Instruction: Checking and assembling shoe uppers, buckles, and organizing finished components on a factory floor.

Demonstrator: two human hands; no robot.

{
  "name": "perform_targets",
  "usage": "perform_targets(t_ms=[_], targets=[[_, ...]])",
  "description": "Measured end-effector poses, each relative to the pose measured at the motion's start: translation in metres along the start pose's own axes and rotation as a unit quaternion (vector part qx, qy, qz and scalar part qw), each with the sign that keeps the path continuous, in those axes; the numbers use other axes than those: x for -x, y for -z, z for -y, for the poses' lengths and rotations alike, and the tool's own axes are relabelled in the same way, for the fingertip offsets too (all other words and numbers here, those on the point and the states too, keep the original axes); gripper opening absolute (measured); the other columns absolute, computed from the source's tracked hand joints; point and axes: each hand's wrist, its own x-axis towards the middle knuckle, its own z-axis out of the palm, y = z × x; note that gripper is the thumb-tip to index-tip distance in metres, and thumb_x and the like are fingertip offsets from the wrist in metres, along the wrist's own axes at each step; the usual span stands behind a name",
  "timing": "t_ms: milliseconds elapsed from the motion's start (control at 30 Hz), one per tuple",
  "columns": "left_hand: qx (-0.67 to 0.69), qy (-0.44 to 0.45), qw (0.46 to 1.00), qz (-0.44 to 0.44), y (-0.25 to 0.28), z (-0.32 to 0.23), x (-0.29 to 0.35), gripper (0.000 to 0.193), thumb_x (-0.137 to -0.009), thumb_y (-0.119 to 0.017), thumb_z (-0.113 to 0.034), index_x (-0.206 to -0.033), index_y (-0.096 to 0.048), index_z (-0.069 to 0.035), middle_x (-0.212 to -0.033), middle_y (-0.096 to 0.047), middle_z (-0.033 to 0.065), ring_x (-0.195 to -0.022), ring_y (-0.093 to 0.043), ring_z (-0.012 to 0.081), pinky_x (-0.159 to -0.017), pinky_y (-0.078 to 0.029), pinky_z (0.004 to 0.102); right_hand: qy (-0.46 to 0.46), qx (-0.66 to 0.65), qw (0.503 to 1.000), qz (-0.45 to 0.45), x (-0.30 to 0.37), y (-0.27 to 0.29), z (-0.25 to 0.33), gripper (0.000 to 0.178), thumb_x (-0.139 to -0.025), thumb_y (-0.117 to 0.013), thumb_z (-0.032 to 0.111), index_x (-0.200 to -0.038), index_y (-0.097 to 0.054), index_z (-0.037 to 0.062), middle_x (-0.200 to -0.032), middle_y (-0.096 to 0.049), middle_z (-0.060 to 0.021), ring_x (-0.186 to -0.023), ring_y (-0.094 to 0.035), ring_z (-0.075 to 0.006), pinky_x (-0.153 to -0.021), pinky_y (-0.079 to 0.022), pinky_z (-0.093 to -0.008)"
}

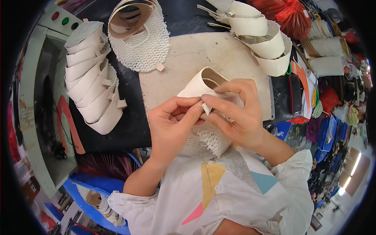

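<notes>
A cream shoe upper point(190, 88) with a smooth band and lacy mesh fabric point(213, 141) is held between my hands at the near edge of a pale board point(174, 58). The fingers of my left hand point(172, 123) pinch the band's edge from the left. From the other side, my right hand point(243, 111) grips the same edge with bent fingers. A small cream tab point(206, 108) pokes out between the fingertips. What lies beneath my fingers is partly hidden.
Nested cream uppers lie in a left stack point(88, 84), a back mesh pile point(139, 49) and a right stack point(270, 47). A red bag point(290, 19), a phone point(295, 94), a grey cabinet point(43, 156) and a blue bin point(88, 203) holding more uppers surround the work area.
</notes>
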Motion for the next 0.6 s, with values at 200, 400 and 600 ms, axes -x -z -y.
perform_targets(t_ms=[200, 400, 600], targets=[[-0.004, -0.024, 0.999, -0.022, -0.018, 0.01, -0.005, 0.015, -0.086, -0.06, 0.0, -0.098, -0.062, 0.009, -0.086, -0.066, 0.0123, -0.076, -0.064, 0.0129, -0.067, -0.056, 0.022, 0.037, 0.064, 0.996, -0.057, 0.01, -0.009, -0.002, 0.03, -0.062, -0.067, -0.004, -0.091, -0.063, 0.0007, -0.078, -0.059, -0.0072, -0.068, -0.057, -0.0231, -0.056, -0.047, -0.031], [0.032, 0.04, 0.998, 0.02, -0.02, 0.01, -0.009, 0.022, -0.085, -0.061, 0.0, -0.104, -0.059, 0.011, -0.087, -0.066, 0.0144, -0.075, -0.066, 0.0158, -0.066, -0.056, 0.0228, -0.044, 0.068, 0.995, -0.055, 0.017, -0.012, -0.004, 0.014, -0.075, -0.062, -0.003, -0.088, -0.058, -0.0003, -0.075, -0.059, -0.0111, -0.063, -0.057, -0.0243, -0.053, -0.048, -0.0305], [0.04, 0.078, 0.995, 0.052, -0.01, 0.01, -0.011, 0.024, -0.084, -0.062, -0.001, -0.106, -0.06, 0.009, -0.088, -0.066, 0.0151, -0.075, -0.067, 0.019, -0.066, -0.056, 0.0219, -0.376, -0.315, 0.871, -0.007, 0.011, 0.005, -0.01, 0.013, -0.091, -0.053, 0.011, -0.094, -0.055, -0.0014, -0.08, -0.063, -0.0106, -0.067, -0.06, -0.0169, -0.06, -0.049, -0.0251]])
